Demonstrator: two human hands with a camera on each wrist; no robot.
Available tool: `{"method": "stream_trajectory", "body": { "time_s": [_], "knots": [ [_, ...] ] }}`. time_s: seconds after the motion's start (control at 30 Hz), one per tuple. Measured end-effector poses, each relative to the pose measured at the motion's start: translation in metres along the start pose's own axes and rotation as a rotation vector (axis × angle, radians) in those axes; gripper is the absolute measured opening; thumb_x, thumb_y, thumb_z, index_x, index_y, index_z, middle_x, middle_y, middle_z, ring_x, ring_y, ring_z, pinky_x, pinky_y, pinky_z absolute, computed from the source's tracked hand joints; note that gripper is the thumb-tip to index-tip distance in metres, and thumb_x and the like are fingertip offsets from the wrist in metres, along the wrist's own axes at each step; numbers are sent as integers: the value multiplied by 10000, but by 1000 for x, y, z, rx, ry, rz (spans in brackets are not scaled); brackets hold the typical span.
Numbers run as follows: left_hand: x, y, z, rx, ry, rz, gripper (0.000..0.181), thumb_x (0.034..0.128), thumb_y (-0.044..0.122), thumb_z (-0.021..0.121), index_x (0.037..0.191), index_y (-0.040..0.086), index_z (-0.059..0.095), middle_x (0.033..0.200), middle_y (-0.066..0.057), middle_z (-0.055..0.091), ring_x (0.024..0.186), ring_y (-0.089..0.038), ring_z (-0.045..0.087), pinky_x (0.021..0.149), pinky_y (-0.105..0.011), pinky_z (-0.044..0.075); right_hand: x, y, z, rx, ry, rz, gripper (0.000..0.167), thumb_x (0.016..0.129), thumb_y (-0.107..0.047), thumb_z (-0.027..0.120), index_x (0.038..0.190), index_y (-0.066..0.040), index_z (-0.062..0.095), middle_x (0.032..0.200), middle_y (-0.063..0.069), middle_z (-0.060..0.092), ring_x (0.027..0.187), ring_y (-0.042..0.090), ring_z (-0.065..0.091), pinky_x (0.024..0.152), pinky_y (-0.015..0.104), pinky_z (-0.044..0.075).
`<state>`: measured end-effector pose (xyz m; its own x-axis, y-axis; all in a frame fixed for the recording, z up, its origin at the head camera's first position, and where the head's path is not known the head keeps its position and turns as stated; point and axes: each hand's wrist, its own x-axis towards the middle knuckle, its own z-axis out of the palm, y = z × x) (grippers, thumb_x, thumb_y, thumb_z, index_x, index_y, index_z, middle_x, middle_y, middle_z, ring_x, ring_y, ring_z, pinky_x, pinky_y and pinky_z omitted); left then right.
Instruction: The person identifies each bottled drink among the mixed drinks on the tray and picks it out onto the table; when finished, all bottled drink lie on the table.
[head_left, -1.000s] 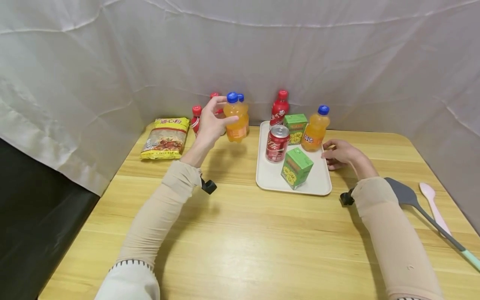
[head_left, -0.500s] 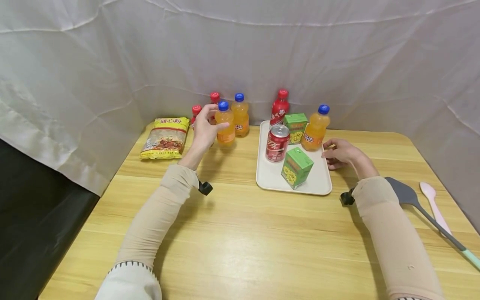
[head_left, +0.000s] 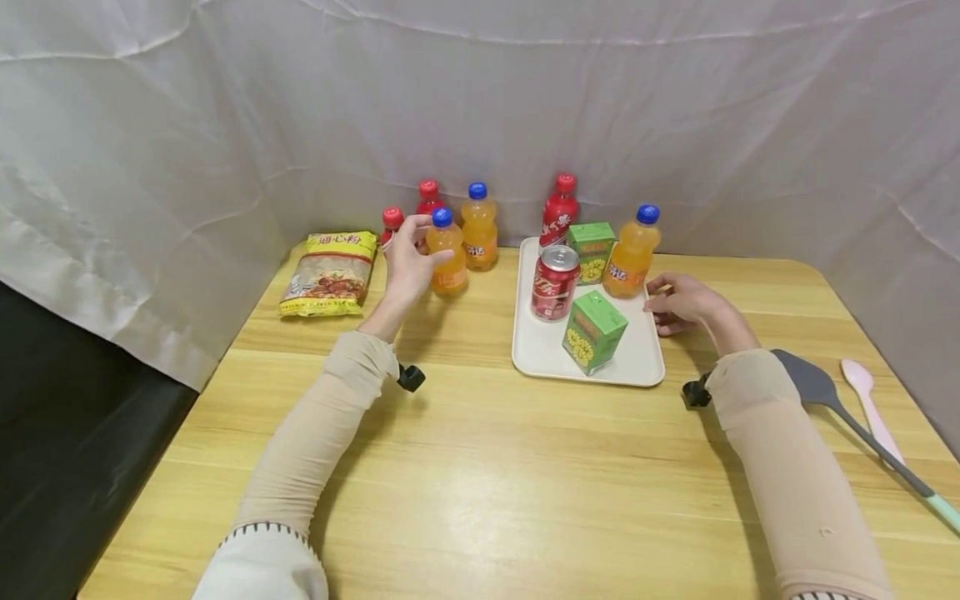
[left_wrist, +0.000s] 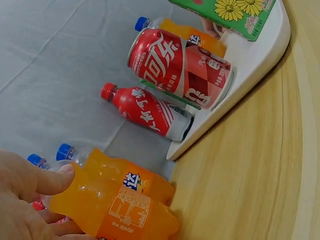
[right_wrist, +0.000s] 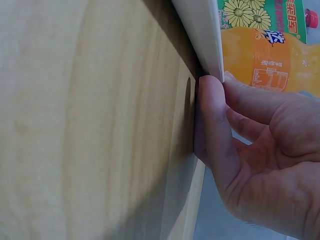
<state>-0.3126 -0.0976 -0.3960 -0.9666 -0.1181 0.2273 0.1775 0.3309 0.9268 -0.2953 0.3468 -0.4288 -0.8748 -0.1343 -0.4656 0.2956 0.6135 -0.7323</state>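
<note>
My left hand [head_left: 408,262] holds a small orange soda bottle [head_left: 448,262] with a blue cap, thumb on the near side and fingers behind. The bottle stands upright, its base at the table. Just behind it is a second orange soda bottle [head_left: 480,229], with red-capped cola bottles [head_left: 429,198] beside it, partly hidden by the hand. With its thumb above and fingers below, my right hand [head_left: 686,304] pinches the right rim of a white tray [head_left: 637,362]. The tray carries a cola can [head_left: 555,285], green drink cartons [head_left: 595,333], a red cola bottle [head_left: 560,212] and an orange soda bottle [head_left: 632,254].
A yellow bag of pasta [head_left: 330,275] lies at the left. On the right, a dark spatula [head_left: 813,383] and a pink spoon [head_left: 866,396] lie beside the right forearm. Grey cloth [head_left: 480,100] hangs behind the wooden table [head_left: 480,467].
My left hand has brought the orange soda bottle left and down, from in front of the second one to its left side. The right hand stays at the tray rim.
</note>
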Motion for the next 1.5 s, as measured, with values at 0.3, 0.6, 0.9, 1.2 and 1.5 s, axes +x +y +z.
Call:
{"method": "stream_trajectory", "body": {
  "time_s": [0.3,0.6,0.9,1.2,1.5],
  "knots": [
    [-4,10,8,249,-41,38,559,1000,94,703,1494,102,442,1482,-217,620,1373,-372,608,1159,-508,506,-6,-3,-6,2,13,0,579,1084,-148,576,1543,38,277,1042,85,538,804,105,626,714,254,639],
    [-9,-7,9,288,-75,83,698,1032,135,660,1620,101,286,1655,-179,427,1537,-340,431,1291,-479,360,-2,-3,0,-5,18,7,577,1081,-144,581,1544,48,294,1068,107,550,814,118,631,722,267,644],
    [-10,30,28,319,10,481,655,1001,98,663,1596,82,389,1727,-109,322,1632,-236,269,1348,-306,191,0,0,-3,0,19,11,588,1086,-152,576,1557,37,280,1090,107,530,825,118,618,724,254,638],
    [-7,80,82,451,-440,555,632,1052,352,641,1626,257,395,1753,38,286,1658,-194,193,1362,-411,178,-1,3,-2,22,16,0,580,1082,-147,583,1547,40,290,1067,96,550,801,108,636,718,262,644],
    [0,111,123,532,-653,451,760,1052,468,607,1686,336,209,1755,142,244,1622,-91,264,1333,-382,282,-2,1,1,20,23,6,572,1082,-163,587,1545,20,305,1074,99,545,796,107,635,715,265,644]
  ]
}}
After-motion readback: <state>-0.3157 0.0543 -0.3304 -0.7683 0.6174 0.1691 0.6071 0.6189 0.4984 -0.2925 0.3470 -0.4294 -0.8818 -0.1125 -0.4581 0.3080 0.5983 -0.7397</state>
